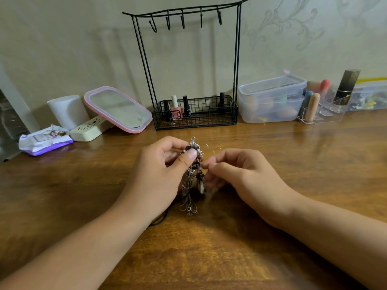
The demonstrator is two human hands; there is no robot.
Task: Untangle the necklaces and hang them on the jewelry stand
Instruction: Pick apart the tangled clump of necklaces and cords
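Over the desk (272,237), in front of the bare-hooked jewelry stand (188,65), the left hand (161,174) pinched the tangled necklaces (191,181) upright in a thumb-and-finger grip, while the right hand (240,174) curled fingertips round a strand

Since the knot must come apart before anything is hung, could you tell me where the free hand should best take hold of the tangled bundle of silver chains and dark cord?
Probably at the loose silver loops dangling at the bottom of the tangled bundle of silver chains and dark cord, coming from the right. The left hand already pinches its top, and the right hand picks at mid-height, so the hanging ends are free.
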